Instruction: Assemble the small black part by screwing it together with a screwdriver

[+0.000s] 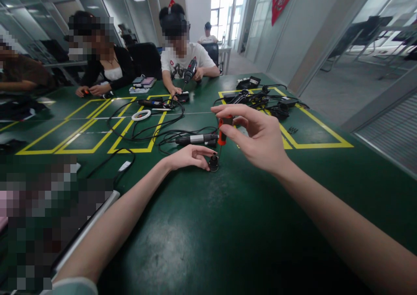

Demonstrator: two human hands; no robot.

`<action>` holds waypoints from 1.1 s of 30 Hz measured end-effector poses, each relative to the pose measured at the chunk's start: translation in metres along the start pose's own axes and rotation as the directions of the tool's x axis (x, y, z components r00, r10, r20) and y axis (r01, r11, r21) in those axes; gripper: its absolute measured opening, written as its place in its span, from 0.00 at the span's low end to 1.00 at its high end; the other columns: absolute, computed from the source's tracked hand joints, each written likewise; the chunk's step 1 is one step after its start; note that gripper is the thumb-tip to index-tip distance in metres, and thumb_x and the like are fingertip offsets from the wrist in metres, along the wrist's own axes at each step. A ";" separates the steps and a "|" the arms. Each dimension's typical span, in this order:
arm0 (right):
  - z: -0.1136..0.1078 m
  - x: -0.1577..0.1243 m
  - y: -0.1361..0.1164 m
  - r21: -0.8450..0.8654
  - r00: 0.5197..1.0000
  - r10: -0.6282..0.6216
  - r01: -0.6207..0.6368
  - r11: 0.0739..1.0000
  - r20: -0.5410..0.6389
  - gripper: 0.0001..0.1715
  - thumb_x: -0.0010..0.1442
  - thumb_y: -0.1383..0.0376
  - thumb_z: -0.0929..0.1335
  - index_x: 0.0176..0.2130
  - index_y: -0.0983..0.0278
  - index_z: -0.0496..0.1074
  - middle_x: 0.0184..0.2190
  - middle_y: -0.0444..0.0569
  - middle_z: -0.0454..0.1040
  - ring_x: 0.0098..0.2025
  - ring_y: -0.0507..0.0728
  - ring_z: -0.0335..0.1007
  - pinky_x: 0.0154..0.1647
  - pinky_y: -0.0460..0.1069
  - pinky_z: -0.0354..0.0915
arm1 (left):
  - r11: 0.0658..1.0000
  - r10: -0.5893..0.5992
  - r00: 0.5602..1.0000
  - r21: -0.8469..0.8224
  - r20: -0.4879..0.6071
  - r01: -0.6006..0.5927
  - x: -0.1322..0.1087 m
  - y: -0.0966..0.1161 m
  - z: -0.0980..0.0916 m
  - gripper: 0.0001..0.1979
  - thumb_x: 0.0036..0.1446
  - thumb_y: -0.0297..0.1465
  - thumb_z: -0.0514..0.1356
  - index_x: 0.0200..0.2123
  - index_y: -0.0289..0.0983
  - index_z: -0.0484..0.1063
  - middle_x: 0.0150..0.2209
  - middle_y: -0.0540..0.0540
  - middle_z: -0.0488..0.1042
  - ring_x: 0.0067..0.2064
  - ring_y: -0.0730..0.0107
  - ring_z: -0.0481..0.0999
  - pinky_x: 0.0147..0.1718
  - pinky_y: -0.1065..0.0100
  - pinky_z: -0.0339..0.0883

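My right hand [257,136] is closed on a screwdriver with a red and black handle [223,130], held upright with its tip pointing down. Below the tip sits a small black round part [213,162] on the green table [228,225]. My left hand [189,156] rests on the table and pinches that part with thumb and fingers, steadying it. Both forearms stretch forward from the near edge.
A black and silver power tool [197,139] with tangled black cables lies just behind my hands. A white ring [141,115] and more cables and chargers [260,99] lie farther back. Several people sit at the far side, one holding an electric screwdriver [189,71]. Yellow tape marks squares.
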State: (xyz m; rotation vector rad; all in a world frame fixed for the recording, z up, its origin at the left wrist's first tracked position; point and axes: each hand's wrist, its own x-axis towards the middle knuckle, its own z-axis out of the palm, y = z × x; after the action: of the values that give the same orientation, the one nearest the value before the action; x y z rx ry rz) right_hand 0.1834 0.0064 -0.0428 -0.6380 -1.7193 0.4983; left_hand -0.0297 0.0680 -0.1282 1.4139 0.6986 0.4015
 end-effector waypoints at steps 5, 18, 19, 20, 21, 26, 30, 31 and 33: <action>0.000 0.001 0.001 -0.057 0.999 -0.034 0.032 0.998 -0.026 0.09 0.64 0.65 0.71 0.44 0.56 0.81 0.48 0.50 0.79 0.53 0.62 0.75 0.47 0.56 0.76 | 0.995 0.073 0.991 0.080 -0.115 -0.064 0.005 -0.008 0.013 0.27 0.37 0.31 0.79 0.41 0.32 0.73 0.43 0.42 0.82 0.30 0.78 0.76 0.32 0.72 0.69; 0.003 0.000 -0.002 0.073 1.000 0.006 -0.004 0.997 -0.021 0.14 0.62 0.67 0.74 0.34 0.58 0.64 0.44 0.48 0.81 0.51 0.62 0.80 0.48 0.57 0.76 | 0.967 0.093 0.989 0.246 -0.118 -0.061 0.005 -0.007 0.016 0.27 0.43 0.35 0.75 0.48 0.31 0.80 0.30 0.51 0.77 0.28 0.79 0.65 0.29 0.73 0.58; 0.003 0.000 -0.002 0.082 1.000 0.014 -0.013 0.997 -0.013 0.13 0.62 0.66 0.73 0.36 0.58 0.64 0.47 0.48 0.80 0.50 0.61 0.80 0.49 0.57 0.76 | 0.971 0.095 0.988 0.228 -0.118 -0.066 0.005 -0.007 0.016 0.29 0.43 0.33 0.76 0.50 0.31 0.79 0.33 0.49 0.78 0.28 0.79 0.66 0.30 0.73 0.59; 0.003 0.000 -0.001 0.087 1.000 0.023 -0.023 0.996 -0.009 0.12 0.63 0.65 0.73 0.38 0.57 0.65 0.49 0.48 0.79 0.49 0.59 0.81 0.49 0.56 0.77 | 0.977 0.099 0.988 0.202 -0.121 -0.073 0.006 -0.008 0.016 0.31 0.42 0.32 0.76 0.52 0.32 0.78 0.36 0.48 0.80 0.29 0.79 0.68 0.31 0.73 0.61; 0.004 -0.001 -0.001 0.089 0.999 0.032 -0.032 0.996 -0.007 0.12 0.63 0.64 0.74 0.40 0.57 0.66 0.51 0.48 0.78 0.47 0.58 0.81 0.50 0.56 0.77 | 0.982 0.104 0.986 0.172 -0.126 -0.082 0.006 -0.009 0.016 0.33 0.41 0.31 0.76 0.52 0.32 0.76 0.39 0.46 0.81 0.29 0.79 0.70 0.33 0.72 0.63; 0.003 -0.001 -0.002 0.084 0.999 0.037 -0.037 0.996 -0.001 0.11 0.63 0.67 0.72 0.46 0.58 0.71 0.43 0.47 0.80 0.46 0.57 0.81 0.49 0.54 0.77 | 0.987 0.124 0.981 0.118 -0.151 -0.107 0.007 -0.011 0.016 0.26 0.40 0.30 0.77 0.43 0.32 0.73 0.42 0.42 0.82 0.29 0.79 0.71 0.33 0.71 0.65; 0.002 -0.001 -0.002 0.029 1.000 0.005 -0.005 1.000 0.003 0.09 0.63 0.69 0.70 0.44 0.60 0.76 0.45 0.49 0.80 0.48 0.58 0.79 0.48 0.54 0.76 | 0.981 0.133 0.983 0.158 -0.127 -0.113 0.006 -0.009 0.017 0.23 0.42 0.32 0.76 0.41 0.32 0.76 0.39 0.46 0.80 0.28 0.80 0.68 0.32 0.71 0.63; 0.002 -0.001 -0.001 0.019 1.000 -0.010 0.010 1.000 -0.004 0.09 0.62 0.69 0.71 0.44 0.59 0.77 0.46 0.49 0.80 0.48 0.58 0.78 0.46 0.54 0.76 | 0.979 0.134 0.984 0.167 -0.121 -0.113 0.006 -0.009 0.017 0.22 0.42 0.32 0.76 0.41 0.32 0.76 0.38 0.47 0.80 0.28 0.80 0.67 0.32 0.71 0.62; 0.001 0.000 0.001 -0.001 0.999 -0.043 0.043 0.999 -0.021 0.09 0.60 0.68 0.74 0.43 0.59 0.78 0.45 0.49 0.78 0.47 0.58 0.76 0.44 0.53 0.76 | 0.977 0.134 0.984 0.183 -0.116 -0.111 0.006 -0.008 0.017 0.22 0.42 0.32 0.76 0.41 0.31 0.78 0.35 0.49 0.78 0.28 0.80 0.65 0.31 0.71 0.60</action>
State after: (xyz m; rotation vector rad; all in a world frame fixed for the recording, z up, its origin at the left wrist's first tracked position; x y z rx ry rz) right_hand 0.1822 0.0068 -0.0436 -0.6036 -1.7100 0.4591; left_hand -0.0152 0.0575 -0.1369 1.6146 0.7677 0.5414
